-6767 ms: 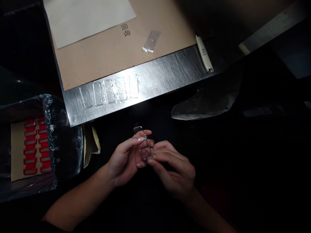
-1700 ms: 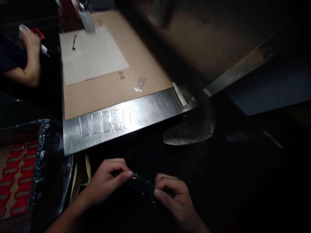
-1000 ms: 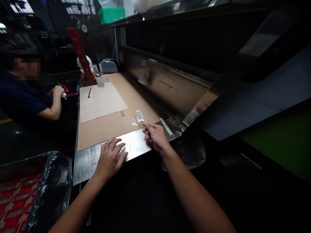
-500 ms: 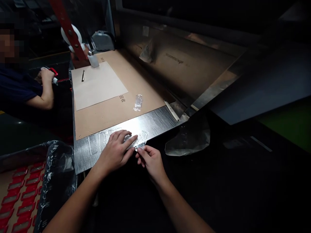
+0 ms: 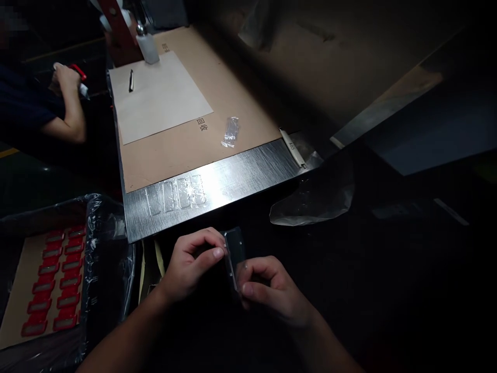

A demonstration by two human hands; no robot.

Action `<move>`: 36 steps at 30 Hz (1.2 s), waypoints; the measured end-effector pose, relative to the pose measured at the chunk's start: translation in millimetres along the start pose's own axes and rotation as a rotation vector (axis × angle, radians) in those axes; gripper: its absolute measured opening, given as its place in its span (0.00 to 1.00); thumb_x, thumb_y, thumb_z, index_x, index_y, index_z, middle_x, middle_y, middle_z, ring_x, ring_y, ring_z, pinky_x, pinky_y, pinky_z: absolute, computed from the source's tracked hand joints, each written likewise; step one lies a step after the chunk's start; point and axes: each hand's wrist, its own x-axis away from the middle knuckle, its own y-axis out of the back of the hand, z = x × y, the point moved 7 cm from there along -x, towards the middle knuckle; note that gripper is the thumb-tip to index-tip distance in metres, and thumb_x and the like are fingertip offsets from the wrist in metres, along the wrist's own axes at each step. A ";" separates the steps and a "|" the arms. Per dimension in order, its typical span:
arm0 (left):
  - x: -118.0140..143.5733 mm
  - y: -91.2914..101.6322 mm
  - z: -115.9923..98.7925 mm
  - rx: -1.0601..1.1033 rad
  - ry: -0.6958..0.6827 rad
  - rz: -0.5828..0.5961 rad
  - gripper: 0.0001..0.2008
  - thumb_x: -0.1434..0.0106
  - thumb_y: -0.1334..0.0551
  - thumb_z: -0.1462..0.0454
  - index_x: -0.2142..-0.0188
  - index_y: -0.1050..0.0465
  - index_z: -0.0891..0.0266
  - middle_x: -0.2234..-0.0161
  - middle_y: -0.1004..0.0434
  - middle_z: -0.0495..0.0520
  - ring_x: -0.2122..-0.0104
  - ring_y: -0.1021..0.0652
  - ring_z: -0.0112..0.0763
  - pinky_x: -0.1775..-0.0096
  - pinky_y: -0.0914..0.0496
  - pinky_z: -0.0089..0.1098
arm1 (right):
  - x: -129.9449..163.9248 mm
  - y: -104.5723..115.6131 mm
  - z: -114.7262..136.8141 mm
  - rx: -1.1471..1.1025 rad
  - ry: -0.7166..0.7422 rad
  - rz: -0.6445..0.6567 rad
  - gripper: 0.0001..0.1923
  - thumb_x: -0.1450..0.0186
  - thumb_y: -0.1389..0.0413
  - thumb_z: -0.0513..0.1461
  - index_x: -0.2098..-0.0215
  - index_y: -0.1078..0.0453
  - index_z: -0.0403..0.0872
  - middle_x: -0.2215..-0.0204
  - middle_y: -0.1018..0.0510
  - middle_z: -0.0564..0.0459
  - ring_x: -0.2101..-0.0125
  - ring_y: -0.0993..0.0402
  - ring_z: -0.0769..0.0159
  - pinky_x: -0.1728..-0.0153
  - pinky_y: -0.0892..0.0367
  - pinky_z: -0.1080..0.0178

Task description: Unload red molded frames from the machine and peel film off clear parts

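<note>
Both of my hands pinch a clear plastic piece [image 5: 234, 259], thin and rectangular, tilted on edge in front of the bench. My left hand [image 5: 196, 261] is closed on its upper left edge. My right hand [image 5: 267, 285] grips the lower right end between thumb and fingers. Several similar clear rectangular pieces [image 5: 183, 193] lie in a row on the brushed metal strip [image 5: 248, 165] along the bench's front edge. Another clear piece [image 5: 231, 130] rests on the brown cardboard [image 5: 174, 158] farther back.
A white sheet [image 5: 159, 98] bears a dark pen-like tool [image 5: 131, 81]; a dispenser bottle [image 5: 147, 47] stands behind. At left, a plastic-lined box [image 5: 93, 228] holds several red frames [image 5: 48, 269]. A co-worker's arm [image 5: 70, 103] is beyond. A clear bag [image 5: 310, 207] hangs at the bench's edge.
Both hands have come off the metal strip, toward me. The clear piece is now lifted between them, in front of the bench. The view has tilted downward.
</note>
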 end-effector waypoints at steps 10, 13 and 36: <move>12.2 0.3 -4.5 -0.120 -0.140 -0.007 0.05 0.29 0.36 0.63 0.62 0.23 0.62 0.63 0.24 0.55 0.62 0.23 0.34 0.56 0.29 0.33 | 13.7 13.3 -8.3 -0.002 0.094 -0.233 0.09 0.32 0.37 0.41 0.68 0.23 0.44 0.74 0.23 0.52 0.75 0.28 0.70 0.74 0.33 0.68; 11.6 3.5 5.8 -0.057 -0.017 -0.045 0.10 0.30 0.35 0.56 0.59 0.24 0.61 0.62 0.24 0.55 0.61 0.23 0.35 0.57 0.29 0.33 | 20.4 9.7 3.3 0.236 0.176 -0.282 0.07 0.32 0.37 0.39 0.68 0.21 0.45 0.72 0.21 0.50 0.71 0.25 0.66 0.68 0.30 0.64; 19.8 16.6 -1.8 -0.168 -0.080 -0.021 0.05 0.31 0.34 0.62 0.59 0.21 0.61 0.60 0.24 0.56 0.59 0.24 0.35 0.54 0.29 0.33 | 13.8 -6.9 -41.4 -0.371 -0.195 -0.232 0.16 0.37 0.32 0.43 0.71 0.30 0.41 0.79 0.24 0.53 0.82 0.29 0.74 0.82 0.39 0.75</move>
